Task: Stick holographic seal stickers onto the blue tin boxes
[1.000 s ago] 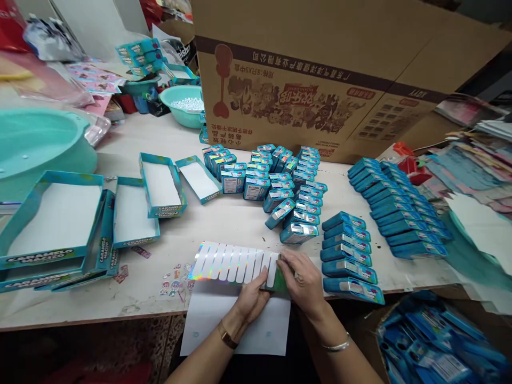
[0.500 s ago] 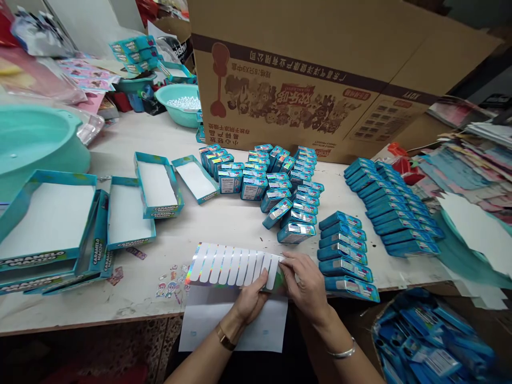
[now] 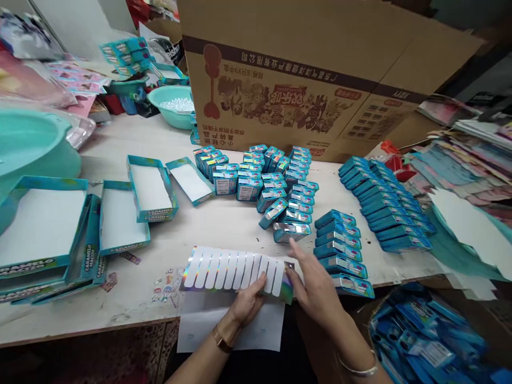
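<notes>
My left hand [image 3: 248, 302] grips the near edge of a holographic sticker sheet [image 3: 224, 269] lying at the table's front, thumb on top. Most of its strips are peeled away, leaving white slots. My right hand [image 3: 316, 288] hovers at the sheet's right end and pinches a small shiny sticker [image 3: 288, 265] between thumb and forefinger, the other fingers stretched toward a small teal box [image 3: 292, 231]. A white sheet of paper [image 3: 230, 326] hangs over the table edge under my left hand.
Rows of small teal boxes [image 3: 276, 181] fill the middle, with flatter blue ones [image 3: 384, 202] to the right. Open teal trays [image 3: 150, 188] lie at left beside a teal basin [image 3: 32, 141]. A big cardboard carton [image 3: 304, 80] stands behind. A crate of blue boxes [image 3: 424, 336] sits lower right.
My right hand has come off the sheet's right end, lifting a small sticker and moving up toward the teal boxes. My left hand keeps holding the sheet.
</notes>
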Demonstrator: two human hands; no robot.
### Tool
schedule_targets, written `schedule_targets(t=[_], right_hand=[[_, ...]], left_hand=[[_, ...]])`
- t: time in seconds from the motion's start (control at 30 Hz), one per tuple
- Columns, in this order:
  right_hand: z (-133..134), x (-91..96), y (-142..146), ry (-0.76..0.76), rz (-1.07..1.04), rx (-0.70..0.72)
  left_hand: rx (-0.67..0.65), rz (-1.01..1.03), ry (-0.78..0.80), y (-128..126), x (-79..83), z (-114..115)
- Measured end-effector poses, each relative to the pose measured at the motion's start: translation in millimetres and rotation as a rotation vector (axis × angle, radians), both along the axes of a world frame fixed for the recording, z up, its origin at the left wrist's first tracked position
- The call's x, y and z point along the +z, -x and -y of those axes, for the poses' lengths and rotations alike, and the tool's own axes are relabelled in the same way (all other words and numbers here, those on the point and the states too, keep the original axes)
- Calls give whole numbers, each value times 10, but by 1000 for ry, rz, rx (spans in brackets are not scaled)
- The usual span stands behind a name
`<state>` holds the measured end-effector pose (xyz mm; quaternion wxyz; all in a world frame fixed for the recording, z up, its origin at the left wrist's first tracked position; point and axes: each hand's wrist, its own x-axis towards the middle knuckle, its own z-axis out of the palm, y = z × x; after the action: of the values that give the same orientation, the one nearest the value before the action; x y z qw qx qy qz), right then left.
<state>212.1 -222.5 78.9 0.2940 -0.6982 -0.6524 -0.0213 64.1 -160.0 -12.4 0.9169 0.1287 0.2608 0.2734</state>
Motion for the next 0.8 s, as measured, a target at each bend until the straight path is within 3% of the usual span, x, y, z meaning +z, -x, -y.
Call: schedule_targets(t=[0.2, 0.47, 0.7, 0.8], right_hand=[[70, -190, 40, -15, -40, -25], [81, -177, 87, -88, -38, -15], [84, -183, 77, -5, -162, -103], [77, -192, 80, 10, -156, -73]], left_hand=[[-59, 31, -36, 6, 30, 6], [-62, 30, -43, 4, 39, -1], [-59, 6, -61, 8, 63, 2], [-91, -8, -92, 16, 110, 1]])
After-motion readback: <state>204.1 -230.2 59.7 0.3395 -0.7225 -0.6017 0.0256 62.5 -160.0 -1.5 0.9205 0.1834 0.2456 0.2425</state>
